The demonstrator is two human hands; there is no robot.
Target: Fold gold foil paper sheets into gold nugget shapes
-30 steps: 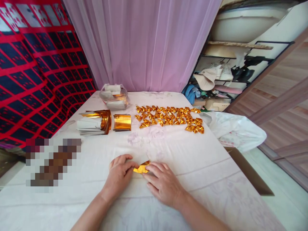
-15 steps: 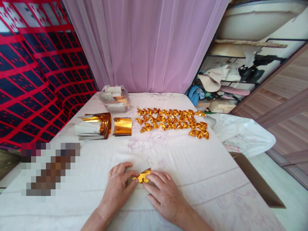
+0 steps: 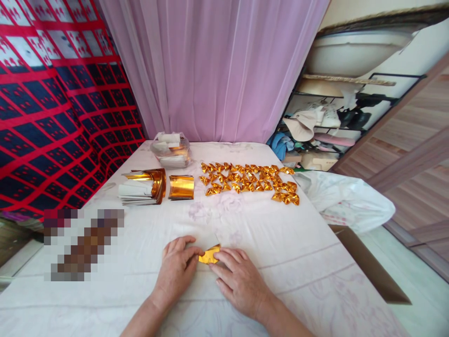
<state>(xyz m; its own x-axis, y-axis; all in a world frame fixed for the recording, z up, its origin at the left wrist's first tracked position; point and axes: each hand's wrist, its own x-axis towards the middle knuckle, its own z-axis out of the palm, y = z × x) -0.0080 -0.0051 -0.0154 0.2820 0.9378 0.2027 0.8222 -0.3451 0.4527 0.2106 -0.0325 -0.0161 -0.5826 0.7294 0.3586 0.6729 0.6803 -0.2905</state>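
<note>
Cloth-covered desk [image 3: 133, 290]. Nearest: left hand [image 3: 178, 266] and right hand [image 3: 242, 280] half-curled, fingertips pinching gold foil piece [image 3: 209, 255] between them, folds hard to make out. Farther: foil stack [image 3: 181, 187], rows of folded foil shapes [image 3: 246, 186], purple curtain [image 3: 213, 70].

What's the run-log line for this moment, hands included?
left hand: holding gold foil piece, left end | right hand: holding same piece, right end | beyond hands: folded gold pieces, foil stack
</note>
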